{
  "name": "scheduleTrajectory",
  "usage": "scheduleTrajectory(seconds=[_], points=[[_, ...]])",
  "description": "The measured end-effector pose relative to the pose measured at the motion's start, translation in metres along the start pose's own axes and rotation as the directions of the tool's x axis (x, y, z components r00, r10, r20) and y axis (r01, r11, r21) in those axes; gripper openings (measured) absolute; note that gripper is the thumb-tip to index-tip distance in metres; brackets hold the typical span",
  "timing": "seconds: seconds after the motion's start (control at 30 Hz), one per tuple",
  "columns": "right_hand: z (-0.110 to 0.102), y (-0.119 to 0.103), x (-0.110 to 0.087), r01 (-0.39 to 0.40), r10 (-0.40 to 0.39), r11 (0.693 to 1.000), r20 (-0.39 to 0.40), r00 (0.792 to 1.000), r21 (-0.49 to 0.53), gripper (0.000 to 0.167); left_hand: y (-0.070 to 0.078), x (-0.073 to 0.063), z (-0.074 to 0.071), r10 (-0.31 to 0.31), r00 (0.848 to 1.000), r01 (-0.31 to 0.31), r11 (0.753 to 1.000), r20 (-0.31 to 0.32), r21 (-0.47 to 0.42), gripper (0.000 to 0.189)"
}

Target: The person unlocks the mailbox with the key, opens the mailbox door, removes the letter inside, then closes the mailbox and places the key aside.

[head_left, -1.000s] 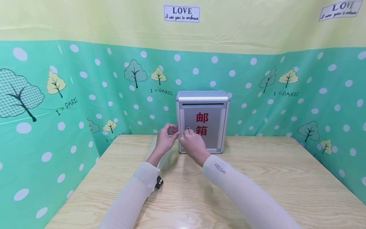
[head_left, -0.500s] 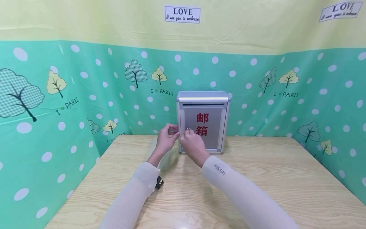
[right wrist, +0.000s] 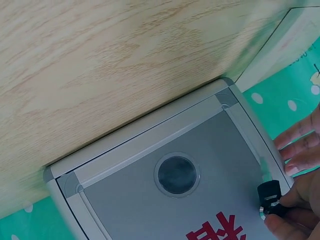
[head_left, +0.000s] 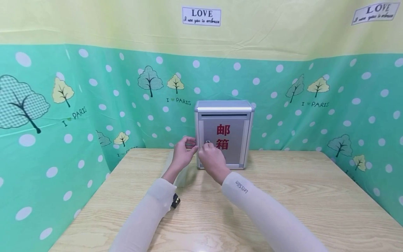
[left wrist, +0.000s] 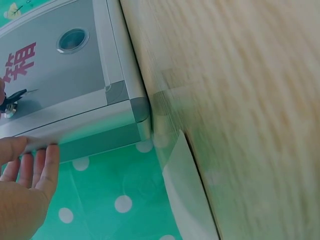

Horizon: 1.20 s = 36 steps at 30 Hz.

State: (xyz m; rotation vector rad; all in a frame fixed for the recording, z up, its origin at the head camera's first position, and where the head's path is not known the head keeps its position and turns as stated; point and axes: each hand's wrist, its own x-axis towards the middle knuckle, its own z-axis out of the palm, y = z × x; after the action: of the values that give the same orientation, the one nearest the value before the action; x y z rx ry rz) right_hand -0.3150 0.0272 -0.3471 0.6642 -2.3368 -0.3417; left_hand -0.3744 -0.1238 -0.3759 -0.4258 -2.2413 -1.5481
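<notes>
A grey metal mailbox point(head_left: 235, 154) with red characters stands upright on the table, a narrow slot near its top. My right hand point(head_left: 213, 157) pinches a black-headed key point(right wrist: 281, 206) at the lock point(right wrist: 262, 212) on the front's left side. Another black key head point(right wrist: 269, 190) shows beside the pinching fingers, its thin blade visible in the left wrist view. My left hand point(head_left: 183, 153) touches the mailbox's left edge, its thumb and extended fingertips against the side frame point(left wrist: 75, 137). The round window point(right wrist: 177, 175) low on the front is hidden by my right hand in the head view.
A pale, flat sheet or envelope point(left wrist: 186, 195) lies left of the mailbox, partly behind my left forearm. A small black object point(head_left: 175, 201) shows by my left sleeve cuff. The wooden table point(head_left: 283, 196) meets a green dotted curtain point(head_left: 277, 115) behind and at both sides.
</notes>
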Motion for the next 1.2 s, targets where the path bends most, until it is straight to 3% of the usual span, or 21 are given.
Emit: scheduleTrajectory(seconds=[0.83, 1.2], points=[[-0.0038, -0.0032, -0.0046, 0.009, -0.009, 1.0, -0.044, 0.999, -0.009, 0.021, 0.0008, -0.0008, -0.0016, -0.004, 1.0, 0.004, 1.0, 0.001, 0.012, 0.028], [-0.0084, -0.0053, -0.0092, -0.034, 0.036, 0.997, -0.025, 0.999, 0.067, 0.025, -0.0001, -0.0013, -0.0007, -0.002, 1.0, 0.002, 1.0, 0.002, 0.002, 0.029]])
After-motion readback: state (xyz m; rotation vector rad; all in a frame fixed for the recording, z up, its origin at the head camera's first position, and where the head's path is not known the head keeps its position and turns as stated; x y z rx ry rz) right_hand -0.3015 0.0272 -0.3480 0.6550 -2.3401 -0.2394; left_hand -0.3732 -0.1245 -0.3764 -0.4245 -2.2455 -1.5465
